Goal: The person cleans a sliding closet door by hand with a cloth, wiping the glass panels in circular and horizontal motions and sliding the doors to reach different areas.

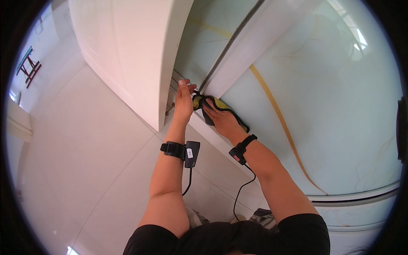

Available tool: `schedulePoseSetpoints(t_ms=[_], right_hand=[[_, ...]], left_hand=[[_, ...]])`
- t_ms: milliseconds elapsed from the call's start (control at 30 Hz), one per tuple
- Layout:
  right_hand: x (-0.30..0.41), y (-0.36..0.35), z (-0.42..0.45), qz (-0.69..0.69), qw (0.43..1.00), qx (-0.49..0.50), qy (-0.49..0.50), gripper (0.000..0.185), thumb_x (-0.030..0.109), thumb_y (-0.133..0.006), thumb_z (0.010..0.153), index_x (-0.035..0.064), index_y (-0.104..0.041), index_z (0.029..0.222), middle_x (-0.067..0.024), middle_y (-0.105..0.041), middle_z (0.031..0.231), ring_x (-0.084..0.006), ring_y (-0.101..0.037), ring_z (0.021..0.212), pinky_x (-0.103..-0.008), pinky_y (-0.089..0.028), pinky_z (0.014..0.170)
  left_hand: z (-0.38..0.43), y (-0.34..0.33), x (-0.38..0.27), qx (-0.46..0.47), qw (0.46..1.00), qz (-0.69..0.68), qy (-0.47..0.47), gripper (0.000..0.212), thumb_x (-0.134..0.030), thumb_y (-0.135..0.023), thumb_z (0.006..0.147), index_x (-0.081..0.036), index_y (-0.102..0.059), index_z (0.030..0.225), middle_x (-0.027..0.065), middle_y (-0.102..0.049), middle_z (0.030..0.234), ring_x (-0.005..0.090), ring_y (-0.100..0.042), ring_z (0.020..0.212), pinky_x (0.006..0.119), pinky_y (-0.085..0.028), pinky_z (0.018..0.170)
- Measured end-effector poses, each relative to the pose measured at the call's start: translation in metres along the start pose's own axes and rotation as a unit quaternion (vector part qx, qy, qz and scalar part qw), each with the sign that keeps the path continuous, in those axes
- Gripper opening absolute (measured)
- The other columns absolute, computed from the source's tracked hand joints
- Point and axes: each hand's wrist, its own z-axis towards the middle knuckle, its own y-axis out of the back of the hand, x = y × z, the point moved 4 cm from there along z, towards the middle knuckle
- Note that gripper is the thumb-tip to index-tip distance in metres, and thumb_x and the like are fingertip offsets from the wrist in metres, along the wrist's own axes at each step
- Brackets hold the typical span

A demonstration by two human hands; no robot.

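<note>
My right hand [223, 119] lies on a yellow and grey cloth with black edging [220, 104], pressing it against the lower part of a pale green glass door panel [306, 95] and its white frame [236, 67]. Part of the cloth is hidden beneath the fingers. Just left of the cloth, my left hand [185, 98] is raised with its thumb up, beside the gap between the frame and a white panel [127, 47]. Whether its fingers touch the cloth's corner is unclear. Each wrist wears a black strap with a cabled device.
Pale floor tiles [83, 127] spread out at the left and below. A folding stool [29, 67] stands at the far left. The white panel has a sharp lower corner near my left forearm. A metal rod end sits low in the gap.
</note>
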Motion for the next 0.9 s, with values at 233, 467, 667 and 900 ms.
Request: schedulePoseSetpoints(t_ms=[233,467,667,900], right_hand=[[-0.04,0.027,-0.063,0.113,0.983,0.081,-0.123,0.061,0.003,-0.054,0.08,0.0104,-0.044,0.141,0.0004,-0.038,0.15,-0.0224,-0.031,0.141,-0.031,-0.053,0.078],[-0.111,0.199,-0.056,-0.128,0.942,-0.22,-0.22,0.062,0.013,-0.069,0.073,0.009,-0.053,0.133,-0.0057,-0.042,0.144,-0.0379,-0.032,0.136,-0.0592,-0.031,0.106],[-0.097,0.179,-0.016,-0.149,0.95,-0.197,-0.189,0.069,0.015,-0.065,0.072,0.0129,-0.047,0.14,-0.0036,-0.038,0.148,-0.0362,-0.026,0.139,-0.0511,-0.032,0.107],[-0.042,0.062,-0.022,-0.11,0.984,-0.042,-0.138,0.061,0.012,-0.054,0.084,0.0085,-0.041,0.143,-0.0043,-0.031,0.152,-0.0332,-0.019,0.144,-0.0274,-0.044,0.098]], left_hand=[[0.003,-0.005,0.016,0.014,0.997,0.073,0.035,0.077,-0.062,-0.023,0.098,0.003,-0.045,0.134,0.017,-0.062,0.119,0.027,-0.057,0.107,0.041,-0.036,0.101],[0.001,-0.018,0.01,0.13,0.991,0.013,-0.016,0.084,-0.07,-0.019,0.094,-0.003,-0.041,0.141,0.0149,-0.049,0.138,0.0283,-0.045,0.128,0.048,-0.028,0.108],[-0.006,-0.015,-0.011,0.222,0.973,0.026,-0.058,0.101,-0.081,-0.003,0.083,-0.01,-0.025,0.151,0.0164,-0.035,0.15,0.0323,-0.03,0.139,0.051,-0.016,0.115],[-0.009,-0.021,-0.015,0.226,0.972,0.007,-0.066,0.098,-0.08,-0.006,0.085,-0.01,-0.02,0.152,0.0203,-0.031,0.151,0.0346,-0.029,0.14,0.047,-0.015,0.116]])
